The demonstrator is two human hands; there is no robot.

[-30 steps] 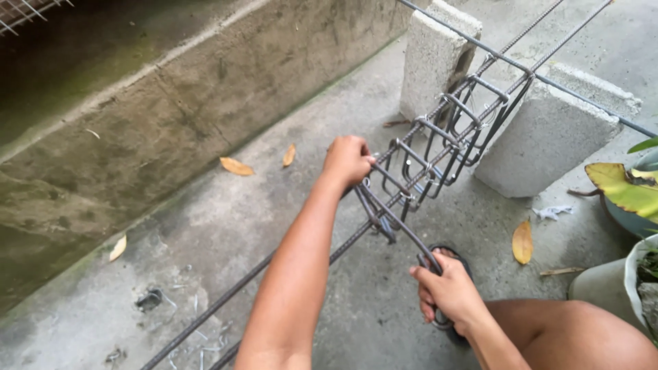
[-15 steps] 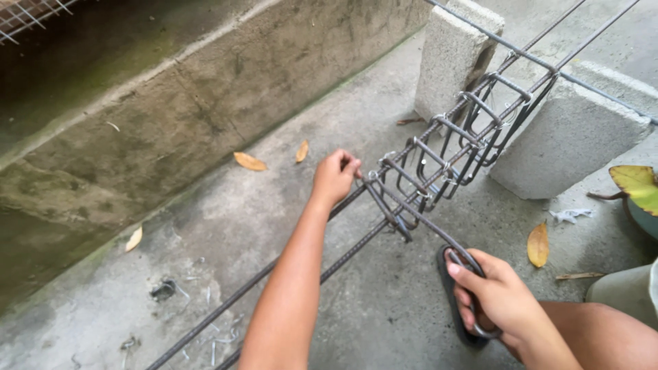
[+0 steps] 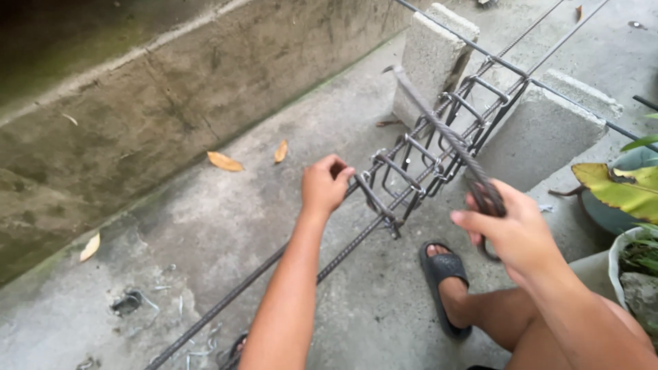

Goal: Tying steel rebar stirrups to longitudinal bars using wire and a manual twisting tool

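The rebar cage [image 3: 439, 147] lies in the middle of the concrete floor [image 3: 205, 240], its far end resting on two concrete blocks [image 3: 428, 55]. The left hand [image 3: 325, 185] is closed on the nearest stirrup. The right hand [image 3: 510, 229] is clamped on one ribbed steel bar [image 3: 439, 127], lifted above the cage. One black sandal [image 3: 445, 274] stands near. Three dry leaves [image 3: 225, 162] lie at left.

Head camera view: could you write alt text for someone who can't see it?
A person's left hand grips a steel rebar cage resting on two concrete blocks, while the right hand lifts a loose ribbed bar. Dry leaves lie on the concrete floor.
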